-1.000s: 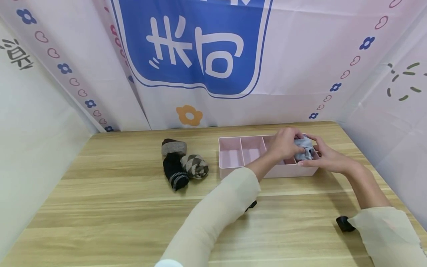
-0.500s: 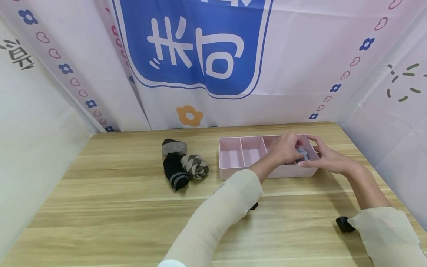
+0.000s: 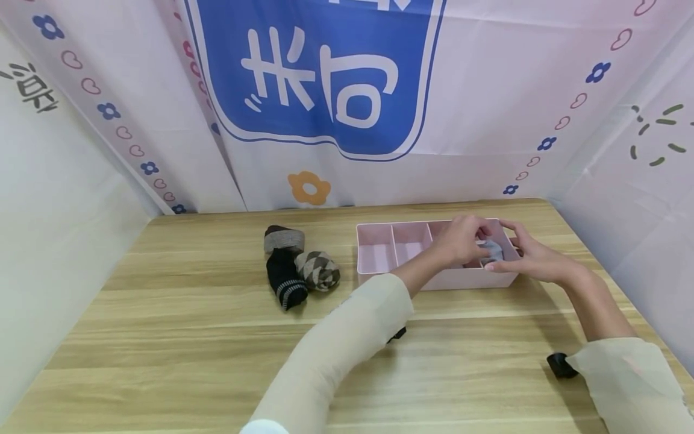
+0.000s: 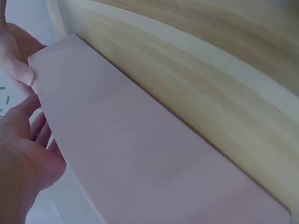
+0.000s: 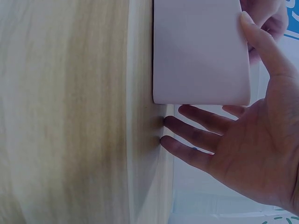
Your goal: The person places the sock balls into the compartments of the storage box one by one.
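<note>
In the head view, a light blue-grey rolled sock sits low in the right-end compartment of a pink divided box. My left hand reaches over the box from the left. Its thumb is beside the sock, with loosely bent fingers above it; its fingertips are partly hidden, also behind the wall in the left wrist view. My right hand holds the box's right end, thumb on the front rim and index finger at the back corner. The right wrist view shows its other fingers spread beside the end wall.
Left of the box lie three rolled socks: a brown-grey one, a black one with pale stripes and a checkered one. The box's left compartments show bare floors. A printed cloth hangs behind the wooden table.
The blue-grey sock has gone down from the box's rim into the right-end compartment. My left hand went down with it, then shifted slightly left. My right hand has stayed on the box's end.
</note>
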{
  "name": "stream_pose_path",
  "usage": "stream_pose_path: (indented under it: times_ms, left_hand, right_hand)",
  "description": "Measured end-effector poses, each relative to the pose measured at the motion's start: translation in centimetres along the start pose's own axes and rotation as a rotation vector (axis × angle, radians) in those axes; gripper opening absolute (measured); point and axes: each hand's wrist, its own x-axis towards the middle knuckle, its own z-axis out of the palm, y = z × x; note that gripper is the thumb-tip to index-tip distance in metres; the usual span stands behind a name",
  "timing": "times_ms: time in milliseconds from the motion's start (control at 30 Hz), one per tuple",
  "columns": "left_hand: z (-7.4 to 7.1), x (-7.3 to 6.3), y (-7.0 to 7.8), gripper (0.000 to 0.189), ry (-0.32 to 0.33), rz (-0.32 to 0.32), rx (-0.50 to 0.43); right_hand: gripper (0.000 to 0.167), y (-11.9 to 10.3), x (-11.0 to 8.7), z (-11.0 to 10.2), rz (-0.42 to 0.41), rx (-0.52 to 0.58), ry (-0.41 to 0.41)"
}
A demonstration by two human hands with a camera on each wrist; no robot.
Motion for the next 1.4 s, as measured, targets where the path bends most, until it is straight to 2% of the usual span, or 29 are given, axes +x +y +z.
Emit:
stream_pose_path:
  times_ms: [167,267,367,533,633,767,1067,1400]
  left_hand:
    - [-1.6,-1.4,-0.6,0.034,0.000,0.109,-0.071]
    - [-2.8,-2.4,-0.9,0.032,0.011,0.144,-0.106]
    - [-4.0,-3.4,-1.2,0.028,0.023,0.184,-0.099]
    - [-5.7,-5.2,-2.3,0.025,0.029,0.211,-0.102]
    - [-6.6,-6.4,-3.2,0.026,0.054,0.215,-0.108]
    - [-8.1,-8.0,-4.6,0.026,0.102,0.197,-0.087]
    - [-11.5,-11.2,-8.7,0.022,0.220,0.156,-0.065]
    - [-14.2,-15.5,-12.8,0.023,0.321,0.026,-0.015]
  right_hand:
    - [0.109,-0.2,0.0,0.0,0.013,0.001,-0.003]
    - [0.110,-0.3,0.0,0.0,0.020,0.002,-0.005]
    - [0.111,-0.4,0.0,0.0,0.025,-0.001,-0.002]
    - [0.111,-0.2,-0.1,0.0,0.026,-0.008,0.002]
    - [0.111,-0.1,-0.1,0.0,0.029,-0.012,0.006]
    - [0.112,-0.2,0.0,-0.1,0.028,-0.016,0.008]
    - [0.112,-0.4,0.1,-0.2,0.031,-0.034,0.001]
    - [0.109,-0.4,0.0,-0.2,0.024,-0.024,-0.006]
